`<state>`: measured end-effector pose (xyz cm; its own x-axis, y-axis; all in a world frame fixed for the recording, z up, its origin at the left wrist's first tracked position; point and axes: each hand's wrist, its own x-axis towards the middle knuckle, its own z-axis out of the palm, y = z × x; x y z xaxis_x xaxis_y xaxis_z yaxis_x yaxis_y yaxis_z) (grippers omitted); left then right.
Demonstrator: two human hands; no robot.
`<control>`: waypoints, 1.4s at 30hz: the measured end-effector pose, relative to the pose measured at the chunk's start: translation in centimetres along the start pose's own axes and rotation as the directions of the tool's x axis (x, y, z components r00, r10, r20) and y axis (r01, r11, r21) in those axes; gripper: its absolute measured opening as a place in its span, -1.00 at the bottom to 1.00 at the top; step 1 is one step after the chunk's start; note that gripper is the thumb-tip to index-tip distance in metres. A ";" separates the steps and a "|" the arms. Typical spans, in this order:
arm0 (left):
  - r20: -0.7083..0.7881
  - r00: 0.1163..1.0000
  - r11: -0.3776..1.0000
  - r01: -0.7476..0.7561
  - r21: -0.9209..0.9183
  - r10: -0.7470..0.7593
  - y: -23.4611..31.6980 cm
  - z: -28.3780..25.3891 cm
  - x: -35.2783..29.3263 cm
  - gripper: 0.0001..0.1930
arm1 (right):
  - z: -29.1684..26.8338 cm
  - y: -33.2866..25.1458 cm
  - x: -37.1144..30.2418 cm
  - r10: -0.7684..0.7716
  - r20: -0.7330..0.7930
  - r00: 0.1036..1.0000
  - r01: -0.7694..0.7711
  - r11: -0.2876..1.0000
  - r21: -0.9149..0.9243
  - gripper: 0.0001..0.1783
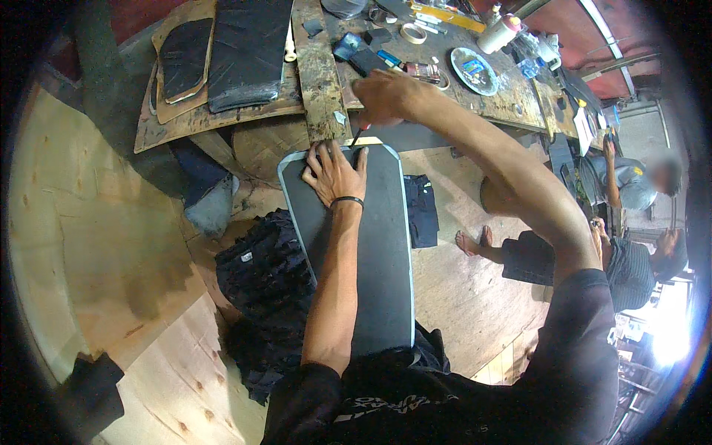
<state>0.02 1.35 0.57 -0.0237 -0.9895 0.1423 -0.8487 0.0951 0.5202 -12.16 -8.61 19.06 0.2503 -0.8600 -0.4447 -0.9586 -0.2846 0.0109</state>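
Note:
A long dark grey panel point(382, 245) with a pale edge and cut corners lies in front of me, its far end against the workbench. My left hand point(335, 176) rests on that far end, palm down with its fingers spread. Just beyond and to the right, my right hand point(389, 96) is closed around a red-handled tool with a thin dark shaft point(356, 138). The shaft points down at the panel's far edge, near my left fingers. Whether its tip touches the panel, I cannot tell.
Black padded pieces point(248, 55) lie on the workbench point(311, 89) at the far left. Tape rolls point(413, 33), a round tray point(473, 72) and a white bottle point(498, 34) stand farther right. Dark cloth point(267, 274) is heaped left of the panel. Other people point(630, 271) sit at the right.

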 end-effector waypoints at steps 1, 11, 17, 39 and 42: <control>-0.004 1.000 1.000 -0.005 0.010 0.005 0.0 0.0 -0.1 -0.35 | 0.1 0.0 -0.2 -0.105 -0.149 0.983 0.100 0.994 -0.043 -0.61; 0.051 0.998 0.997 -0.042 0.067 0.039 0.3 -0.1 -0.1 -0.43 | -1.6 -3.2 1.2 0.029 0.028 0.999 -0.025 0.991 -0.135 -0.68; -0.059 0.989 0.940 -0.144 -0.310 0.133 0.0 -0.4 0.7 -0.54 | -2.0 -3.8 -1.2 -0.160 -0.056 0.986 0.151 0.979 -0.135 -0.66; -0.029 0.981 0.898 -0.187 -0.399 0.191 -0.9 1.0 2.2 -0.77 | -2.1 0.2 4.3 -0.054 0.555 0.830 0.102 0.993 -0.056 -0.46; -0.070 0.971 0.896 -0.237 -0.376 0.227 -1.1 1.2 1.9 -0.78 | -1.9 -0.3 3.9 -0.016 0.484 0.875 0.085 0.989 -0.121 -0.51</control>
<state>0.24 -0.74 -0.73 -0.1789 -0.9320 0.3153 -0.5557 0.3602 0.7493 -10.65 -12.68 19.03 0.1680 -0.5428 -0.8229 -0.9104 -0.4056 0.0817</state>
